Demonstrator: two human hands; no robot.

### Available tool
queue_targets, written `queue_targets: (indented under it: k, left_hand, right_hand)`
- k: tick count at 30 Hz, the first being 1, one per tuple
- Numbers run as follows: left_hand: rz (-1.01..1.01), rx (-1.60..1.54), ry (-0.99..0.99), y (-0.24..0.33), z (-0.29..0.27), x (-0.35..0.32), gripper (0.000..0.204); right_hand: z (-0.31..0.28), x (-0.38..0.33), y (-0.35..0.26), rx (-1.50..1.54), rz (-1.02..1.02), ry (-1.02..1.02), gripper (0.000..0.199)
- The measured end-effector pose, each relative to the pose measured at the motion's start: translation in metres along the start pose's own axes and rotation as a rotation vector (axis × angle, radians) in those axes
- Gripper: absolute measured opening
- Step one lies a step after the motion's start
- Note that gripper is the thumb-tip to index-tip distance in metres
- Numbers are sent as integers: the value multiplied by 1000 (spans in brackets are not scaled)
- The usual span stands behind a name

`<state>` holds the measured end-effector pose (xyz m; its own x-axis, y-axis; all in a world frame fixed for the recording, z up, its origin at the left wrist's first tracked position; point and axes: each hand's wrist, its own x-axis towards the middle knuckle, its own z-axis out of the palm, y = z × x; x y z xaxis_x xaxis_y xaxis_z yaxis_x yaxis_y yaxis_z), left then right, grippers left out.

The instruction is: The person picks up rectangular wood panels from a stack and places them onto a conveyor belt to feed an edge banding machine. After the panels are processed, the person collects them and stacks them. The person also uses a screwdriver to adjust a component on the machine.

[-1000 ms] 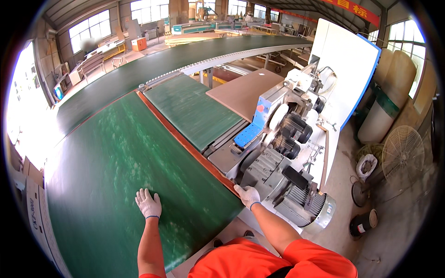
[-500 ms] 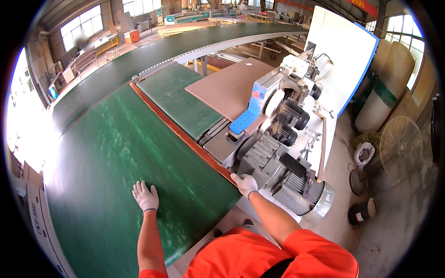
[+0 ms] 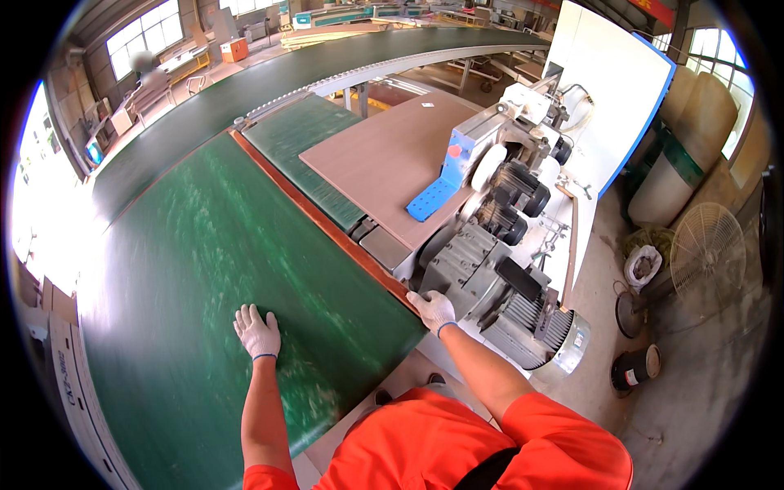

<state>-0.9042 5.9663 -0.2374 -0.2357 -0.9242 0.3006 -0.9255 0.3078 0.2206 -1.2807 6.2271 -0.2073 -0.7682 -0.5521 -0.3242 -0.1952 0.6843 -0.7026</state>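
In a workshop, the left hand (image 3: 257,335) rests palm-down, fingers extended and holding nothing, on one wide green belt (image 3: 188,269); the right hand (image 3: 433,310) sits at one red edge strip (image 3: 331,227), its grip impossible to tell. One brown panel (image 3: 384,155) lies beyond the right fingers, partly beneath one blue plate (image 3: 435,198), covering more of the smaller green belt (image 3: 290,122) than one second earlier.

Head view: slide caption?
Left hand spread on green belt, right hand at red edge strip, brown panel at the machine.
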Motion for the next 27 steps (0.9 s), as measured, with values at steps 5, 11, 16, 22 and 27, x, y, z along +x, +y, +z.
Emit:
queue_targets:
  k: [5, 11, 16, 22, 27]
  left_hand:
    - [-11, 3, -2, 4, -4, -11, 61]
    - [-47, -17, 38, 13, -7, -33, 60]
    - [-97, -9, 7, 31, -21, -61, 61]
    - [-139, 6, -13, 47, -17, -75, 63]
    - [-166, -60, -46, 47, -9, -51, 65]
  right_hand:
    - [18, 17, 4, -278, -426, 337, 81]
    - [19, 44, -58, -539, -799, 191, 89]
    - [38, 56, -80, -645, -897, 64, 91]
    - [75, 29, -80, -589, -1032, 78, 86]
    - [95, -4, -91, -544, -1105, 42, 85]
